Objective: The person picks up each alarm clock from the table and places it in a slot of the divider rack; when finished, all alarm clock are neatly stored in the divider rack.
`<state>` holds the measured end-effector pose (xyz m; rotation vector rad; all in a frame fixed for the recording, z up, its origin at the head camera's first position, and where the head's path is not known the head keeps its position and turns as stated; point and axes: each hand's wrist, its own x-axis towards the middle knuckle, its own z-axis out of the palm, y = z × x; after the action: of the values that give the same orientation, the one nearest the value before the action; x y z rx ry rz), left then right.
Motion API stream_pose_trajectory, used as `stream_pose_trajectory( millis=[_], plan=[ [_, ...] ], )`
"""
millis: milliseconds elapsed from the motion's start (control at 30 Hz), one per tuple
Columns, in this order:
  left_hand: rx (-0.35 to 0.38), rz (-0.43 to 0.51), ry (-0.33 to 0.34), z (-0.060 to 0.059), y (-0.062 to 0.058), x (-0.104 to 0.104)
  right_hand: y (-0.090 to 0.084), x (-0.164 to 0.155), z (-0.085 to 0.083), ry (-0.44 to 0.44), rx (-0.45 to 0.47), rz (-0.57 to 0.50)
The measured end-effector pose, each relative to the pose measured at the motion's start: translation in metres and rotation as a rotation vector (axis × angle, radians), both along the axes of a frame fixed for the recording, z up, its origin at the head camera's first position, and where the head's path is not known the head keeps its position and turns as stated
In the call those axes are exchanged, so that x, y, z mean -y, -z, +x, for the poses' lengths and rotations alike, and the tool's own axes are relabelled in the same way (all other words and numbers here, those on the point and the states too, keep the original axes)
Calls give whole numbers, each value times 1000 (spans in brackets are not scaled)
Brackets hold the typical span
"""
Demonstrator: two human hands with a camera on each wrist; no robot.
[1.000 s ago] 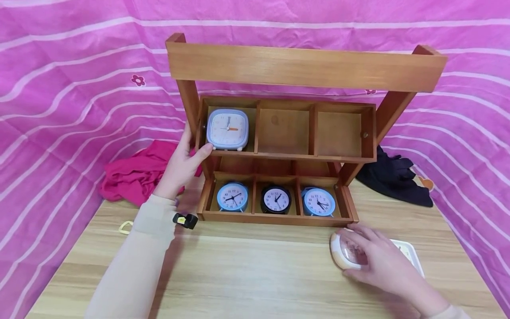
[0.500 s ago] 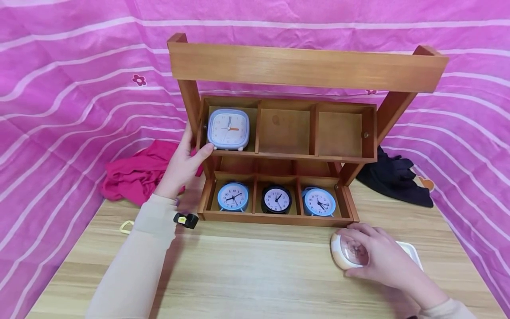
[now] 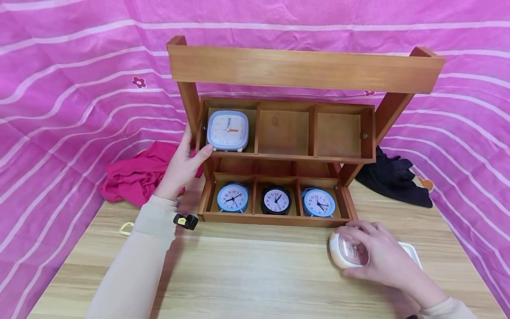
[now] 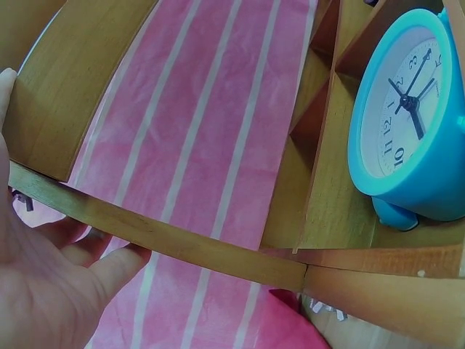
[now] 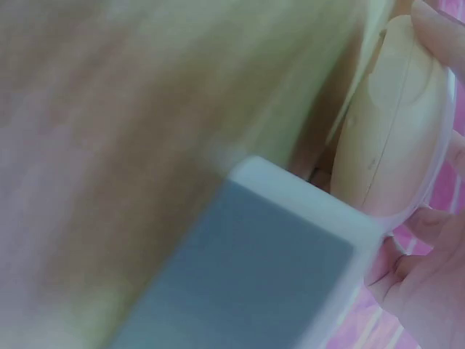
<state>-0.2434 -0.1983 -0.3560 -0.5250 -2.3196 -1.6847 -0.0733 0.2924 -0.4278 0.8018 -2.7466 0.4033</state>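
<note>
Right hand (image 3: 380, 261) fingers curl round cream clock (image 3: 343, 251); left hand (image 3: 181, 166) apparently grips shelf (image 3: 292, 156); wrist view blurred

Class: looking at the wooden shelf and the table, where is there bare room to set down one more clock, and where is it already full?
Free: the upper tier's middle compartment and right compartment, beside the square clock; also the bare table between the two hands. Crowded: the lower tier, with three round clocks filling every compartment.

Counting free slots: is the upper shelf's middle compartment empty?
Empty: the middle compartment shows only bare wood, beside the square pale-blue clock.
</note>
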Motion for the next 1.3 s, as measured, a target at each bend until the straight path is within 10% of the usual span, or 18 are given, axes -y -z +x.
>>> stream_pose_trajectory(
  millis=[733,1300],
  plan=[
    [14,2,11,0,3,-2,-102,27,-24,-32,-265,-30],
    [21,-16,-10,4,-3,-1,-158,99,-85,-66,-396,-44]
  ],
)
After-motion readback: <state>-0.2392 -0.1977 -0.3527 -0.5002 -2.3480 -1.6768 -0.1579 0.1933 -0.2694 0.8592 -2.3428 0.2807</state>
